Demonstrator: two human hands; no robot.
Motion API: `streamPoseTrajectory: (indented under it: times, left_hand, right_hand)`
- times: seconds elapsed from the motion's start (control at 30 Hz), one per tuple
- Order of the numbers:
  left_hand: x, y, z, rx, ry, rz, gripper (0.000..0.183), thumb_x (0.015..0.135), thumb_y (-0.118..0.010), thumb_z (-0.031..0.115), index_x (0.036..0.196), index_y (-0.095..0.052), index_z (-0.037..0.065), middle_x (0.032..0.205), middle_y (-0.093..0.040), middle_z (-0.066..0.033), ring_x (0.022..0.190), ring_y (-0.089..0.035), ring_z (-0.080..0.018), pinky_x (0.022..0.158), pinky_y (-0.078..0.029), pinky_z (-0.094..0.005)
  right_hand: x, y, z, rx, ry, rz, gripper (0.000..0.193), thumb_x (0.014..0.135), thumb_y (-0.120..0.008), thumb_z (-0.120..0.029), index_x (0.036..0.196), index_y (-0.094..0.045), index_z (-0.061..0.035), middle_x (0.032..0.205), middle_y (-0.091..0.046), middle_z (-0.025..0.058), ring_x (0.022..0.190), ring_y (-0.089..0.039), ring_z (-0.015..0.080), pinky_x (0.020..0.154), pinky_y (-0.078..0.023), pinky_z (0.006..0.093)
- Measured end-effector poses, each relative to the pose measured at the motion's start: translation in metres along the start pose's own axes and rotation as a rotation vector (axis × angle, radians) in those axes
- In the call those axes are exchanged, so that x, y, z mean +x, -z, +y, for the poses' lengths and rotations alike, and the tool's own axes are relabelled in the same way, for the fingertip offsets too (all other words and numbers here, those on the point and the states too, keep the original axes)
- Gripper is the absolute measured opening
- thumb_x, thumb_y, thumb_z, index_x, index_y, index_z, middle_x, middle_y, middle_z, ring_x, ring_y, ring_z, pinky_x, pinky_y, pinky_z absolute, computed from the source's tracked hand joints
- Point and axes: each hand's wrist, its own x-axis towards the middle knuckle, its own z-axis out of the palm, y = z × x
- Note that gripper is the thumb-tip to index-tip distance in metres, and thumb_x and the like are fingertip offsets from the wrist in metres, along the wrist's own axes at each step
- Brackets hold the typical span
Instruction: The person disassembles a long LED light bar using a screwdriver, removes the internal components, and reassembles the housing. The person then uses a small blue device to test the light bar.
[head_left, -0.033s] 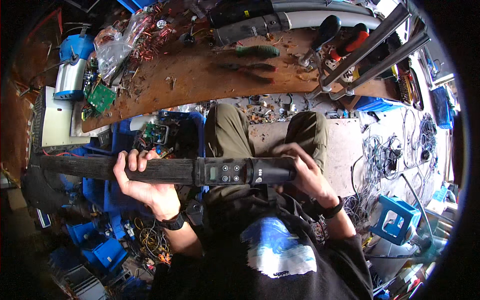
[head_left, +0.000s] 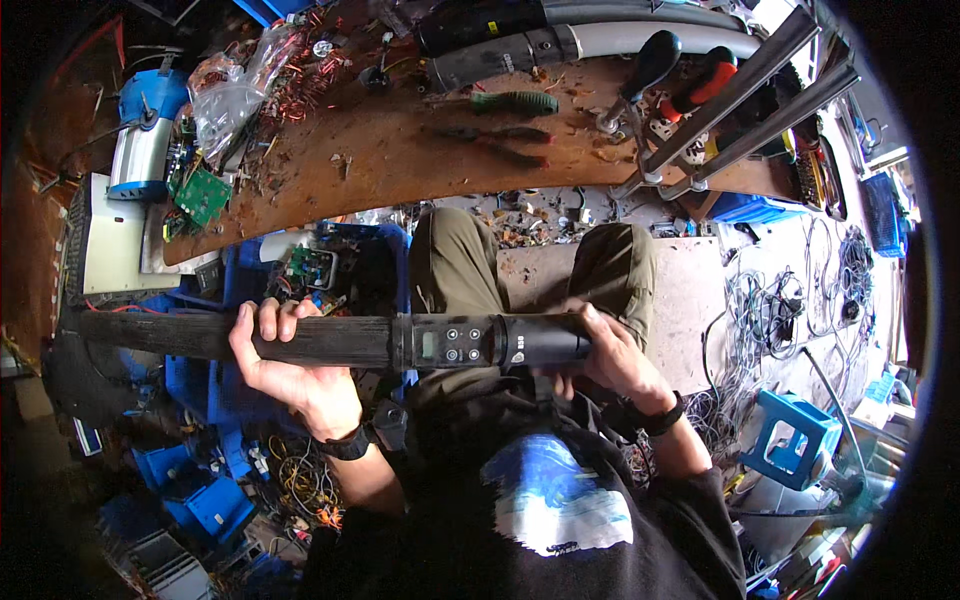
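Note:
A long black tubular device (head_left: 455, 342) lies level across my lap, with a small display and several round buttons on its middle section. Its left part is a ribbed dark tube running out toward the left. My left hand (head_left: 290, 365) is wrapped round that ribbed tube from below, fingertips showing over the far side. At the other end, my right hand (head_left: 615, 355) grips the smooth black end section, its thumb along the top; some of its fingers are hidden behind the device.
On the brown bench (head_left: 350, 170) ahead lie pliers (head_left: 500, 140), a green-handled screwdriver (head_left: 515, 102) and similar tubular devices (head_left: 500, 62). Metal bars (head_left: 740, 95) jut over its right side. Blue bins (head_left: 210, 505) crowd the left floor; tangled cables (head_left: 780, 300) and a blue stool (head_left: 790, 438) are right.
My right hand's fingers have shifted and closed in on the device's right end. The device and my left hand stay nearly where they were.

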Motion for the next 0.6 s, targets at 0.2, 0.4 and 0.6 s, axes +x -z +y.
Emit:
streamPoseTrajectory:
  times: [0.2, 0.4, 0.6]
  left_hand:
    - [0.004, 0.006, 0.003, 0.042, -0.03, 0.001, 0.024, 0.099, -0.067, 0.021, 0.083, -0.05, 0.017, 0.071, -0.044, 0.007, 0.063, -0.044, -0.0087, 0.071, -0.047, -0.031]
    - [0.004, 0.009, -0.004, 0.065, -0.002, -0.012, 0.025, 0.099, -0.067, 0.021, 0.081, -0.05, 0.018, 0.072, -0.044, 0.0073, 0.063, -0.043, -0.0084, 0.07, -0.046, -0.0316]
    - [0.006, 0.007, 0.005, 0.041, -0.018, 0.01, 0.029, 0.1, -0.066, 0.019, 0.078, -0.048, 0.018, 0.071, -0.044, 0.0073, 0.063, -0.045, -0.0078, 0.072, -0.049, -0.0302]
  right_hand:
    - [0.0, -0.002, 0.005, -0.638, 0.668, -0.067, 0.063, 0.091, -0.085, -0.006, 0.144, -0.051, -0.0028, 0.14, -0.058, 0.0107, 0.126, -0.061, 0.0207, 0.108, -0.048, 0.0366]
    - [0.002, -0.005, 0.005, -0.338, 0.26, -0.008, 0.059, 0.103, -0.075, -0.031, 0.146, -0.049, -0.0016, 0.128, -0.066, 0.0124, 0.123, -0.063, 0.0236, 0.106, -0.049, 0.037]
    - [0.003, -0.011, 0.003, -0.715, 0.769, 0.048, 0.043, 0.092, -0.083, -0.005, 0.128, -0.059, -0.0033, 0.121, -0.065, 0.0067, 0.119, -0.062, 0.0204, 0.107, -0.047, 0.0354]
